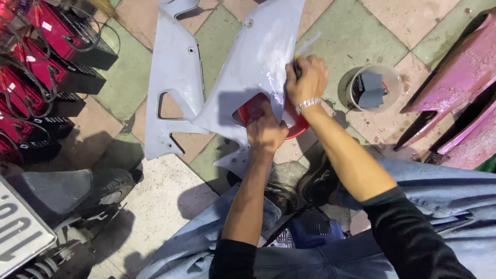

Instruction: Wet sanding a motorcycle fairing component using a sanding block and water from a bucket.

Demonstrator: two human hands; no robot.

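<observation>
A large pale grey motorcycle fairing panel (pixel 206 72) lies over a red round stool (pixel 297 129) on the tiled floor. My left hand (pixel 265 132) grips the panel's lower edge near a cut-out, where the red stool shows through. My right hand (pixel 308 78), with a metal bracelet on the wrist, is closed around a small dark piece pressed against the panel's wet, shiny right edge. What that piece is cannot be told. Both forearms reach forward over my blue jeans.
A clear plastic tub (pixel 374 88) with grey folded sheets in water stands right of the panel. Pink-purple fairing parts (pixel 454 88) lean at the right. Red and black batteries with cables (pixel 46 67) line the left. A motorcycle tyre and number plate (pixel 51 206) sit at bottom left.
</observation>
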